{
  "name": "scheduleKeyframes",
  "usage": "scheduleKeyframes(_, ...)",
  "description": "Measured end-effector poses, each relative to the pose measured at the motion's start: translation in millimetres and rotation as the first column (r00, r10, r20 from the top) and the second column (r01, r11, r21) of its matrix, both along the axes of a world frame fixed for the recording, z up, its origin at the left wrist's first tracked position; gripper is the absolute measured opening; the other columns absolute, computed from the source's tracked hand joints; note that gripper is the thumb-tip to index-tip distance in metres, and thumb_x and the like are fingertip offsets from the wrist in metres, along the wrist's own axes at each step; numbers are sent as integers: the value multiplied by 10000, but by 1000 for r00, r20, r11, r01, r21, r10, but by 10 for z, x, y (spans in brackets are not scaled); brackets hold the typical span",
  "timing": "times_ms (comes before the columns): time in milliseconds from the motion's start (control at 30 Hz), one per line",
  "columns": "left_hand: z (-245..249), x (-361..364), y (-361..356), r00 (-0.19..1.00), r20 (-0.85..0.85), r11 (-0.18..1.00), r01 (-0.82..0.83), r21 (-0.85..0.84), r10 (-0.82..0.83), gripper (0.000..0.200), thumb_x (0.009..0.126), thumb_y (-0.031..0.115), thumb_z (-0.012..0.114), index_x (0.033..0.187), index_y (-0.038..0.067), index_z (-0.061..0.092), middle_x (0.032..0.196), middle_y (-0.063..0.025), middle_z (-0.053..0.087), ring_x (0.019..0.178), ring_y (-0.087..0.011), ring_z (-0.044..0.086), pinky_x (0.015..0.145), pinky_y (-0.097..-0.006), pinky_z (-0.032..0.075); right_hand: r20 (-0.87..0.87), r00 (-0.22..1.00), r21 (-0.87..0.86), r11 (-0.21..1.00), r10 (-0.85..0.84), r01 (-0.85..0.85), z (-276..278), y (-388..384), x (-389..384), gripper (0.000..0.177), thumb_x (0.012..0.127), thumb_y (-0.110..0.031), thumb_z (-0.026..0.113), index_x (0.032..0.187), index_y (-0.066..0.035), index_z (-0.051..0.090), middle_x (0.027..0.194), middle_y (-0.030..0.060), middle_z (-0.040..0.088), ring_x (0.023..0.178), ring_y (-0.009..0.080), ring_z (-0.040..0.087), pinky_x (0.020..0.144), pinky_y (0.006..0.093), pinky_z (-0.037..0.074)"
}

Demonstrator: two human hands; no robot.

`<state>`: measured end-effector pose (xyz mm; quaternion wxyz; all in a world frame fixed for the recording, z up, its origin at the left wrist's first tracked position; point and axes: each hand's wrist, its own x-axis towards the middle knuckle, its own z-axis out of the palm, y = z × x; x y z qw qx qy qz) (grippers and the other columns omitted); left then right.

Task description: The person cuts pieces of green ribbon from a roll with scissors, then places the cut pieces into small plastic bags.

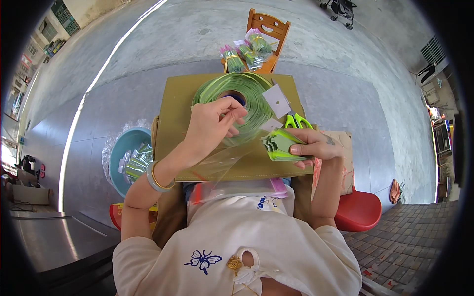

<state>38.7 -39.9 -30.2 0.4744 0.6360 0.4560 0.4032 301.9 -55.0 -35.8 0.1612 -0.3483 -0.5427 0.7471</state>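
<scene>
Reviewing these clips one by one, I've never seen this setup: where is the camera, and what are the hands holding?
No machine here: a person works with bare hands, filmed by one wide-angle camera on their head, looking down. A cardboard sheet lies across the lap with a big roll of green ribbon, green scissors and a white card. The left hand seems to pinch a clear bag; the right hand has a stack of green pieces in its grip.
</scene>
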Motion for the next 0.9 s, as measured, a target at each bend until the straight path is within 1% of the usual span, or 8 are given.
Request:
scheduleKeyframes(133, 88, 4, 78, 995, 96, 1000, -10, -13, 11, 177, 894, 157, 534, 928, -11, 574, 717, -89, 629, 559, -149, 630, 452, -222, 489, 20, 996, 36, 996, -83, 82, -41, 64, -84, 427, 899, -228, 517, 1262, -33, 407, 607, 4, 518, 452, 42, 449, 374, 172, 295)
scheduleKeyframes(233, 223, 25, 105, 990, 142, 997, 30, -70, -20, 185, 896, 163, 531, 959, -10, 548, 702, -93, 624, 557, -157, 632, 442, -223, 488, -125, 980, 82, 983, -153, 164, 28, 85, -150, 374, 901, -262, 513, 1198, -40, 463, 568, -1, 503, 428, 42, 435, 367, 175, 286)
scheduleKeyframes(333, 231, 87, 106, 977, 191, 982, 127, -137, -99, 229, 893, 144, 522, 1066, -7, 524, 746, -102, 622, 545, -174, 632, 439, -230, 495, -72, 978, 133, 970, -196, 204, 103, 111, -340, 301, 902, -267, 509, 1102, -43, 511, 564, 4, 503, 423, 47, 435, 363, 174, 273)
scheduleKeyframes(433, 228, 51, 58, 925, 326, 957, 252, -145, -194, 333, 885, 107, 502, 1206, 21, 470, 881, -140, 631, 589, -205, 647, 478, -249, 522, -18, 890, 148, 879, -456, 453, 112, 211, -442, 225, 912, -247, 485, 1011, -50, 532, 557, 2, 499, 409, 50, 420, 360, 178, 262)
scheduleKeyframes(533, 193, -93, 8, 859, 387, 897, 418, -148, -336, 461, 838, 37, 500, 1288, 13, 404, 1041, -191, 603, 769, -261, 659, 630, -310, 556, -132, 833, 37, 838, -536, 545, 47, 394, -369, 186, 920, -224, 462, 951, -56, 535, 553, 0, 497, 398, 49, 398, 356, 186, 259)
scheduleKeyframes(633, 60, -273, 30, 824, 392, 867, 485, -114, -410, 515, 791, -30, 474, 1296, -39, 371, 1155, -227, 543, 998, -305, 592, 824, -368, 512, -101, 847, 61, 847, -522, 529, 9, 470, -359, 192, 926, -225, 453, 943, -54, 537, 561, 2, 502, 392, 54, 383, 357, 193, 266)
scheduleKeyframes(733, 61, -339, 33, 795, 475, 870, 480, -113, -377, 538, 760, -69, 438, 1290, -85, 348, 1223, -239, 488, 1111, -322, 517, 928, -390, 445, -128, 830, 35, 834, -542, 550, -35, 496, -438, 203, 929, -230, 448, 947, -50, 540, 575, 8, 510, 396, 58, 382, 359, 199, 274)
scheduleKeyframes(900, 6, -310, 55, 844, 463, 935, 345, -84, -270, 495, 798, -69, 394, 1291, -75, 353, 1262, -225, 458, 1118, -319, 511, 916, -367, 454, -240, 767, -61, 798, -594, 599, -88, 458, -566, 208, 930, -230, 444, 962, -45, 531, 588, 16, 511, 412, 67, 396, 362, 205, 292)
